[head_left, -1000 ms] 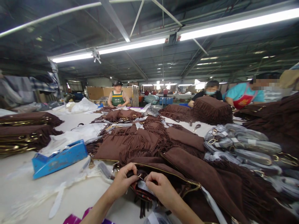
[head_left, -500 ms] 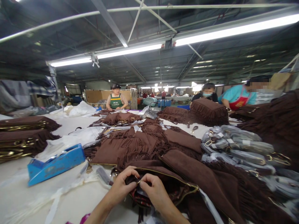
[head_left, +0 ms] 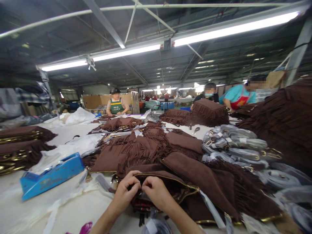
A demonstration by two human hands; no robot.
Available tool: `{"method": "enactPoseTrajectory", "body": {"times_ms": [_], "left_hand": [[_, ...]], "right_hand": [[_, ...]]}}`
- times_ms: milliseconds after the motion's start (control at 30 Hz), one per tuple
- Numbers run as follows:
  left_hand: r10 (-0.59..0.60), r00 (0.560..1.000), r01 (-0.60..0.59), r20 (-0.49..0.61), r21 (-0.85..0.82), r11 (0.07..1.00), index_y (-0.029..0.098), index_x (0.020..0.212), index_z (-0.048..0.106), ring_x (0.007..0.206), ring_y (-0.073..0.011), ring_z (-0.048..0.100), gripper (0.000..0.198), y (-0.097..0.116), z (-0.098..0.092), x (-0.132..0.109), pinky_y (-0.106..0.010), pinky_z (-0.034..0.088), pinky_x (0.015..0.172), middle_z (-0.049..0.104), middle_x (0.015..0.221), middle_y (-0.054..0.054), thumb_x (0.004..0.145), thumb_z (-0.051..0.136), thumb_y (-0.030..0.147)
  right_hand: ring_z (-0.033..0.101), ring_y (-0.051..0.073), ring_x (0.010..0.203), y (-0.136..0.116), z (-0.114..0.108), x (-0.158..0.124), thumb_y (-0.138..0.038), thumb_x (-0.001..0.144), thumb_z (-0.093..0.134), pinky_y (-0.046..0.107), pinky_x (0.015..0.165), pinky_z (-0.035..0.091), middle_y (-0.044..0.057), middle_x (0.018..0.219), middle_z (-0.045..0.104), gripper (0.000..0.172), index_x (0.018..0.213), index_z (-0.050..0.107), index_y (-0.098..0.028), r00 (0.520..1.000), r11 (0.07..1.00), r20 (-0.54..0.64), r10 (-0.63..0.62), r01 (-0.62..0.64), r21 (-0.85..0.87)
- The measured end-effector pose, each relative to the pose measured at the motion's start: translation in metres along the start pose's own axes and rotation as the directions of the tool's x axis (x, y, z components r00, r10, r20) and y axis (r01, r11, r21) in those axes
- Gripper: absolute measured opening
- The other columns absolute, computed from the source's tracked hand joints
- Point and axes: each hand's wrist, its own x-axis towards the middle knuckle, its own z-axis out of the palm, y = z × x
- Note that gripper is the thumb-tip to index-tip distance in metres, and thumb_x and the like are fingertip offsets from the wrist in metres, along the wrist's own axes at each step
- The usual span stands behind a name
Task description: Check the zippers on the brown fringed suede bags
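A brown fringed bag [head_left: 148, 168] lies in front of me with its gold zipper [head_left: 192, 186] undone and its mouth gaping. Inside, a dark lining with some red [head_left: 142, 205] shows. Both hands are at this opening, fingertips close together. My left hand [head_left: 126, 192] is closed in a pinch at the bag's left end. My right hand [head_left: 157, 193] pinches just beside it, knuckles toward the far edge of the mouth. Whatever lies between the fingertips is too small or hidden to name. A wrapped strip [head_left: 211, 208] hangs from the zipper's right end.
A blue tape dispenser [head_left: 52, 175] stands at left, beyond it stacked brown bags [head_left: 21, 152]. More fringed bags [head_left: 136, 149] cover the middle. Plastic-wrapped straps [head_left: 234, 143] pile up at right. Across the table [head_left: 63, 130], a person in a green apron [head_left: 117, 106] and other people work.
My fingertips have drawn slightly apart, and the small shiny piece seen between them is now hidden. The view has shifted, so the surroundings appear a little further left.
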Motion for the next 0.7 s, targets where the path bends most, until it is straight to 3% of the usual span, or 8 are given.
{"method": "enactPoseTrajectory", "body": {"times_ms": [100,200,300,400,500,633,700], "left_hand": [[0.058,0.988,-0.039,-0.143,0.13,0.991,0.021,0.064,0.061,0.111,-0.0289,0.055,0.022,0.012,-0.004,-0.002,-0.04,0.039,0.097,0.063,0.118,-0.011,0.082,0.05,0.027],[0.173,0.946,-0.089,-0.274,0.295,0.951,0.022,0.066,0.061,0.101,-0.0277,0.058,0.018,0.034,-0.005,-0.005,-0.037,0.043,0.089,0.066,0.103,-0.01,0.081,0.053,0.026],[0.183,0.969,-0.138,-0.168,0.249,0.959,0.021,0.065,0.056,0.081,-0.0213,0.06,0.02,0.059,0.006,-0.004,-0.028,0.045,0.074,0.065,0.085,-0.006,0.084,0.051,0.023],[0.105,0.994,-0.106,0.016,0.126,0.986,0.02,0.062,0.054,0.074,-0.0179,0.058,0.021,0.068,0.028,0.001,-0.024,0.044,0.067,0.063,0.08,-0.005,0.083,0.049,0.021],[-0.033,0.993,0.035,0.114,-0.021,0.999,0.019,0.063,0.055,0.06,-0.0143,0.049,0.023,0.056,0.044,0.009,-0.023,0.039,0.057,0.056,0.066,-0.001,0.083,0.051,0.031],[-0.18,0.974,0.212,0.138,-0.267,0.94,0.019,0.063,0.053,0.042,-0.0091,0.035,0.041,0.029,0.044,0.014,-0.021,0.027,0.044,0.044,0.049,0.005,0.081,0.057,0.056],[-0.206,0.974,0.227,0.096,-0.349,0.909,0.019,0.063,0.054,0.04,-0.0088,0.034,0.05,0.021,0.039,0.013,-0.021,0.026,0.045,0.043,0.046,0.006,0.076,0.059,0.067]], "right_hand": [[0.052,0.014,0.065,-0.01,-0.008,-0.003,-0.012,0.068,0.056,0.026,0.065,0.038,-0.003,0.061,0.059,0.012,0.058,0.058,-0.019,0.999,0.997,0.037,-0.025,0.023,0.072],[0.04,0.009,0.045,-0.02,-0.021,-0.003,-0.022,0.075,0.052,0.022,0.047,0.031,-0.006,0.057,0.054,0.009,0.067,0.053,-0.021,0.995,0.977,0.096,-0.009,-0.012,0.215],[0.021,0.006,0.036,-0.027,-0.031,-0.002,-0.037,0.081,0.05,0.021,0.037,0.017,-0.012,0.047,0.038,0.019,0.069,0.046,-0.023,0.998,0.873,0.067,0.02,-0.05,0.485],[0.026,0.006,0.04,-0.029,-0.034,-0.001,-0.039,0.079,0.056,0.02,0.039,0.021,-0.011,0.047,0.036,0.025,0.065,0.046,-0.022,0.998,0.818,-0.051,-0.022,0.047,0.573],[0.035,0.007,0.045,-0.025,-0.031,0.002,-0.038,0.079,0.061,0.02,0.044,0.029,-0.008,0.052,0.044,0.026,0.064,0.048,-0.02,0.989,0.838,-0.138,-0.049,0.116,0.533],[0.03,0.006,0.035,-0.016,-0.028,0.01,-0.056,0.076,0.062,0.02,0.037,0.022,-0.01,0.044,0.042,0.038,0.067,0.049,-0.021,0.999,0.768,-0.033,0.017,0.008,0.64],[0.041,0.008,0.041,-0.013,-0.029,0.013,-0.062,0.073,0.063,0.019,0.038,0.027,-0.005,0.052,0.053,0.044,0.071,0.053,-0.02,1.0,0.744,-0.01,0.025,-0.012,0.668]]}}
